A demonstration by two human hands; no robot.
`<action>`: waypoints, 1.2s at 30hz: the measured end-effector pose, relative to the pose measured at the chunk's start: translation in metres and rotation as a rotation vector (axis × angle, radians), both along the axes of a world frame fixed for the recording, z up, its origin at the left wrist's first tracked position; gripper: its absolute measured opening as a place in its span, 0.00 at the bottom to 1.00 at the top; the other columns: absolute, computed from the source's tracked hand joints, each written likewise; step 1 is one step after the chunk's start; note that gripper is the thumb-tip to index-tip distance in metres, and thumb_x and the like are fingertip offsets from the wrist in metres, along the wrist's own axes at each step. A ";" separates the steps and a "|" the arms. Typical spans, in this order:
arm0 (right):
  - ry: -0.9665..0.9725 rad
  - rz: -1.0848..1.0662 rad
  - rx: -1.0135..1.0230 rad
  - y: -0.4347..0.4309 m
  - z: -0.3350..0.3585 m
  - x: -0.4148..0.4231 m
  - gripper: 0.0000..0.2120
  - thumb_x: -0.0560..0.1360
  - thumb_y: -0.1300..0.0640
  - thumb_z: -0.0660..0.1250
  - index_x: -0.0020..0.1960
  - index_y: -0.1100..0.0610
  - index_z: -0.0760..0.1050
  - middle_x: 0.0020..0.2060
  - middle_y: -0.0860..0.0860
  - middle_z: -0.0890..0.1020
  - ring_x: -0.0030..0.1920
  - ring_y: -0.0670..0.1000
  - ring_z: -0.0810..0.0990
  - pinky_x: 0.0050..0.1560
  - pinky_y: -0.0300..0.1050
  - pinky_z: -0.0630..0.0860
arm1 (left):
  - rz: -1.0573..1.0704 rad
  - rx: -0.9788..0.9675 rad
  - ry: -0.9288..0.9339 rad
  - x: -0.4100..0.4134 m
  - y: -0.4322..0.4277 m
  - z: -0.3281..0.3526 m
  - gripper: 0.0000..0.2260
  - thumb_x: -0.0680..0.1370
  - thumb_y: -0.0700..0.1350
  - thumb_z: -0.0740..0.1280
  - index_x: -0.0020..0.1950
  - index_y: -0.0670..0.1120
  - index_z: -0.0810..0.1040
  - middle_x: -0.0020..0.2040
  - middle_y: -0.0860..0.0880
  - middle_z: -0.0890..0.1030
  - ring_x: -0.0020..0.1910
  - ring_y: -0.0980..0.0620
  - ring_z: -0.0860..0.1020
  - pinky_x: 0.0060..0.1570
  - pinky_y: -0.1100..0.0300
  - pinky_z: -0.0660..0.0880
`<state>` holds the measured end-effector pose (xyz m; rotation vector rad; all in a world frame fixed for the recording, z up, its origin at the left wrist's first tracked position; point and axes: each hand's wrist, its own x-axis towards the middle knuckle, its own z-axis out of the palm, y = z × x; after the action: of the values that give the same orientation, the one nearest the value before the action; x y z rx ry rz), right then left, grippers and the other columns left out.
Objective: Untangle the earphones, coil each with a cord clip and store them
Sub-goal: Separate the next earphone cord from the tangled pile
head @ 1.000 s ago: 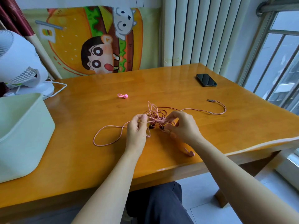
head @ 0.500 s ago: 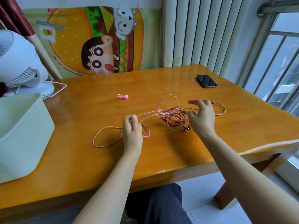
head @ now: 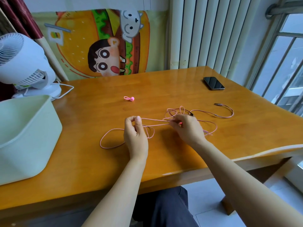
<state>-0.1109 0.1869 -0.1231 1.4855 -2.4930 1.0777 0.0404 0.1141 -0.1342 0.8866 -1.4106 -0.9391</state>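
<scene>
Tangled pink earphone cords lie across the middle of the wooden table. My left hand pinches a pink strand between thumb and fingers, and a loop trails off to its left. My right hand grips the knotted bundle, so the earbuds are mostly hidden under it. Two strands stretch taut between the hands. A darker cord with plugs curves away on the right. One pink cord clip rests alone farther back on the table.
A pale green storage bin stands at the table's left. A white fan with its cable sits behind it. A black phone lies at the far right, near the window.
My right hand came back left and closed on the tangle. The cord between my hands is pulled straighter, and a loop now lies to the right of the right hand.
</scene>
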 end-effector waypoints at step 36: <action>0.126 0.220 -0.096 0.005 -0.020 0.006 0.03 0.71 0.55 0.72 0.44 0.52 0.80 0.43 0.46 0.83 0.47 0.53 0.78 0.46 0.49 0.63 | -0.081 -0.736 -0.854 -0.007 -0.003 0.014 0.16 0.74 0.43 0.66 0.61 0.46 0.77 0.59 0.49 0.79 0.61 0.45 0.73 0.60 0.53 0.66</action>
<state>-0.1051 0.1917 -0.1427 1.7703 -2.2033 1.0779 0.0332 0.1114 -0.1205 0.6647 -2.3117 0.0066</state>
